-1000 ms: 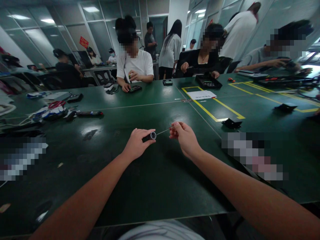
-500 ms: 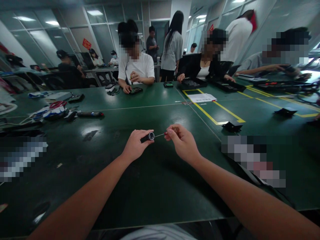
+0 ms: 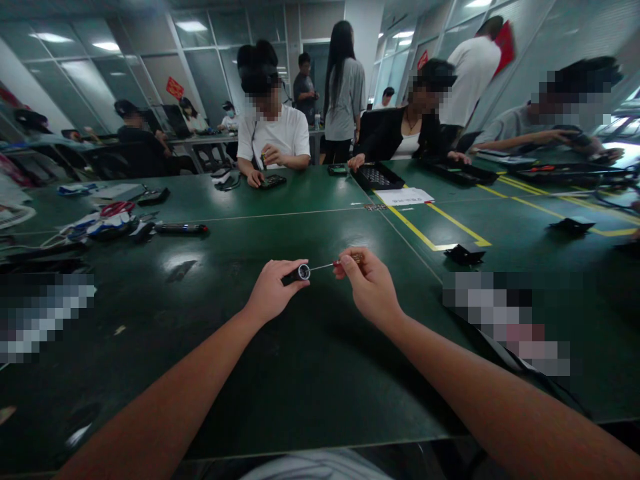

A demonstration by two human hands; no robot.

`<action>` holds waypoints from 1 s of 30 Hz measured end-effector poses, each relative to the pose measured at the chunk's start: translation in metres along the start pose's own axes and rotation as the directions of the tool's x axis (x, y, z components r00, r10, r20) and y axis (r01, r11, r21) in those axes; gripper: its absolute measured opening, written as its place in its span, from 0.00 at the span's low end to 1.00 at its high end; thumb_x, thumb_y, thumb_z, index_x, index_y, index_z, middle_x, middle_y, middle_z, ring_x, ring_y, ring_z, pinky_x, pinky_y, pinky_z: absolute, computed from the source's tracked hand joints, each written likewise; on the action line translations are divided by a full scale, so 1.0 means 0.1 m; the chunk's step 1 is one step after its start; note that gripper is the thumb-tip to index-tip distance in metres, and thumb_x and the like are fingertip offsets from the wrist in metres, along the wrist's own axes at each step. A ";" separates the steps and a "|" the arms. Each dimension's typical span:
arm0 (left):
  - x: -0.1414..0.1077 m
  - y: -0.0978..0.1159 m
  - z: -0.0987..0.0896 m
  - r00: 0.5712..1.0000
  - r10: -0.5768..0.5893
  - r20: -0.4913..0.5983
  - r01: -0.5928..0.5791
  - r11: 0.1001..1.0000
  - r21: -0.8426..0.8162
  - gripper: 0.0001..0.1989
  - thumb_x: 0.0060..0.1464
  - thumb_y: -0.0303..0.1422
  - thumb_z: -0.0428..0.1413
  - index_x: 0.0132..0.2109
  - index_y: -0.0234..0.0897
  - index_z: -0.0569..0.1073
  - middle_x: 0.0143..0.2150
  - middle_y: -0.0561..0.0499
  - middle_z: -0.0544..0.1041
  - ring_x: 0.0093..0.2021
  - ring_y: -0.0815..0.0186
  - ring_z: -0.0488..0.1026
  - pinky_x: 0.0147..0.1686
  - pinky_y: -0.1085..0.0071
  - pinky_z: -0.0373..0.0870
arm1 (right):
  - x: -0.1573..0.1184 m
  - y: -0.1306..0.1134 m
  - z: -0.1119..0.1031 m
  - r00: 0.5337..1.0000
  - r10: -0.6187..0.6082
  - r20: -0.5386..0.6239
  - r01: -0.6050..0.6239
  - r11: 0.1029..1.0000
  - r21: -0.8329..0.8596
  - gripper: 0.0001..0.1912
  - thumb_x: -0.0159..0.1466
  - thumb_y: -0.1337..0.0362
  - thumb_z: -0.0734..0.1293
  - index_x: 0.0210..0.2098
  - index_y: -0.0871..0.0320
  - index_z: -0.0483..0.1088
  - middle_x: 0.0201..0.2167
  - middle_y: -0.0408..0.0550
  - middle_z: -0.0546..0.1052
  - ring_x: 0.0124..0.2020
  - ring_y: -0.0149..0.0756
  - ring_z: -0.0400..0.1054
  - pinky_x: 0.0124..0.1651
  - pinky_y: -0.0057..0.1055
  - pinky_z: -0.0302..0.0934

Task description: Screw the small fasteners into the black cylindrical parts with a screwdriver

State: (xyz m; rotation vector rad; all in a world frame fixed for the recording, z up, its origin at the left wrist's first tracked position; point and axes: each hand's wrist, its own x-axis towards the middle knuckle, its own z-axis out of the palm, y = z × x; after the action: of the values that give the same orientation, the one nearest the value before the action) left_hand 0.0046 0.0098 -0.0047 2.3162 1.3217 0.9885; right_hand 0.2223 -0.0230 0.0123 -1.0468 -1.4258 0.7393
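We have our left hand (image 3: 273,291) closed in a firm grip on a short black cylinder (image 3: 299,273), its round, pale-rimmed end facing us above the dark green surface (image 3: 300,380). Our right hand (image 3: 371,288) pinches a thin, metal-shafted tool (image 3: 323,267) with a red-and-amber handle, pointed towards that rim. Beyond lies a black, red-ended rod (image 3: 181,229).

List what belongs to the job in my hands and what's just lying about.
In use:
- black tube, left hand
- thin-shafted tool, right hand

Apparently just lying about:
- dark pen-like thing
- red cord
- white paper
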 end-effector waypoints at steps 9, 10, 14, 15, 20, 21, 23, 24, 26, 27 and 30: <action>0.00 0.00 0.00 1.000 -0.021 -0.007 0.021 1.000 0.007 0.21 0.58 0.36 0.64 0.58 0.47 0.76 0.50 0.51 0.80 0.50 0.58 0.74 0.53 0.57 0.68 | -0.01 0.00 0.01 0.999 -0.003 0.040 0.003 1.000 -0.008 0.08 0.69 0.57 0.64 0.41 0.54 0.71 0.32 0.45 0.78 0.34 0.36 0.75 0.41 0.37 0.69; 0.00 0.00 -0.01 1.000 -0.018 -0.004 0.018 1.000 0.007 0.21 0.58 0.36 0.64 0.58 0.48 0.76 0.50 0.51 0.80 0.50 0.58 0.74 0.52 0.57 0.68 | -0.02 0.00 0.01 0.999 0.000 0.040 0.000 1.000 -0.008 0.08 0.69 0.57 0.64 0.41 0.54 0.71 0.32 0.45 0.78 0.35 0.36 0.75 0.41 0.37 0.69; 0.00 0.00 0.00 1.000 -0.003 0.007 0.003 1.000 0.011 0.20 0.57 0.35 0.64 0.57 0.47 0.76 0.51 0.50 0.80 0.51 0.57 0.74 0.54 0.56 0.67 | -0.02 -0.03 0.01 0.999 0.000 0.050 0.001 1.000 -0.021 0.12 0.70 0.54 0.63 0.41 0.54 0.71 0.29 0.43 0.77 0.31 0.35 0.72 0.37 0.34 0.66; 0.00 0.00 0.00 1.000 0.001 0.011 -0.001 1.000 0.015 0.20 0.57 0.35 0.65 0.57 0.47 0.76 0.51 0.50 0.80 0.51 0.57 0.74 0.55 0.55 0.66 | -0.03 -0.04 0.01 0.999 0.000 0.044 0.002 0.999 -0.037 0.14 0.71 0.52 0.62 0.40 0.55 0.72 0.27 0.42 0.75 0.28 0.34 0.70 0.34 0.33 0.64; -0.02 0.00 0.02 0.999 -0.004 0.054 0.003 1.000 0.024 0.21 0.58 0.36 0.64 0.58 0.48 0.75 0.52 0.50 0.80 0.52 0.56 0.73 0.60 0.49 0.62 | -0.05 -0.08 0.00 0.999 -0.025 -0.020 0.021 0.980 -0.196 0.18 0.73 0.52 0.57 0.38 0.55 0.72 0.26 0.43 0.73 0.27 0.34 0.67 0.32 0.33 0.59; -0.02 0.00 0.02 0.998 -0.009 0.059 0.008 1.000 0.017 0.21 0.58 0.36 0.64 0.59 0.48 0.75 0.52 0.50 0.80 0.52 0.56 0.73 0.61 0.48 0.61 | -0.05 -0.08 -0.01 0.999 -0.043 -0.024 0.037 0.977 -0.211 0.15 0.73 0.54 0.58 0.41 0.55 0.71 0.29 0.44 0.75 0.29 0.35 0.69 0.34 0.34 0.60; -0.02 0.01 0.01 0.998 -0.018 0.062 0.018 1.000 0.003 0.21 0.59 0.37 0.63 0.59 0.48 0.75 0.53 0.50 0.80 0.52 0.56 0.73 0.62 0.47 0.59 | -0.05 -0.07 -0.01 0.996 -0.082 -0.017 0.077 0.972 -0.223 0.11 0.72 0.57 0.58 0.46 0.55 0.68 0.33 0.45 0.76 0.32 0.36 0.71 0.37 0.35 0.62; -0.02 0.01 0.01 0.998 -0.021 0.062 0.021 1.000 -0.001 0.21 0.59 0.37 0.63 0.59 0.48 0.74 0.53 0.50 0.80 0.52 0.56 0.73 0.63 0.46 0.58 | -0.05 -0.07 -0.01 0.995 -0.101 -0.007 0.097 0.969 -0.228 0.10 0.72 0.58 0.58 0.47 0.54 0.67 0.35 0.46 0.77 0.34 0.37 0.71 0.39 0.35 0.62; -0.02 0.00 0.01 0.998 -0.017 0.065 0.017 1.000 -0.001 0.20 0.59 0.37 0.63 0.59 0.48 0.75 0.53 0.51 0.80 0.52 0.56 0.73 0.64 0.45 0.56 | -0.05 -0.08 -0.02 0.992 -0.118 0.033 0.123 0.960 -0.250 0.10 0.72 0.59 0.58 0.46 0.54 0.67 0.35 0.46 0.77 0.35 0.37 0.71 0.40 0.35 0.62; -0.02 -0.01 0.02 0.997 -0.011 0.071 0.011 1.000 -0.001 0.20 0.59 0.37 0.63 0.58 0.48 0.75 0.52 0.51 0.80 0.52 0.56 0.73 0.64 0.44 0.55 | -0.05 -0.09 -0.02 0.992 -0.115 0.051 0.124 0.958 -0.260 0.10 0.73 0.58 0.57 0.44 0.54 0.68 0.34 0.46 0.77 0.34 0.37 0.71 0.39 0.35 0.61; -0.03 -0.02 0.05 0.995 0.010 0.095 -0.009 1.000 -0.006 0.20 0.59 0.36 0.63 0.58 0.49 0.75 0.52 0.51 0.80 0.53 0.57 0.74 0.66 0.43 0.52 | -0.05 -0.14 -0.02 0.994 -0.099 0.055 0.111 0.949 -0.294 0.16 0.74 0.54 0.55 0.38 0.54 0.70 0.30 0.45 0.77 0.32 0.36 0.71 0.36 0.34 0.60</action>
State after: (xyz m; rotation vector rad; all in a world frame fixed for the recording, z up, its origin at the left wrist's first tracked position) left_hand 0.0061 0.0091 -0.0105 2.3366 1.2699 0.8722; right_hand 0.2216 -0.0331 0.0231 -1.1797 -1.6488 0.4788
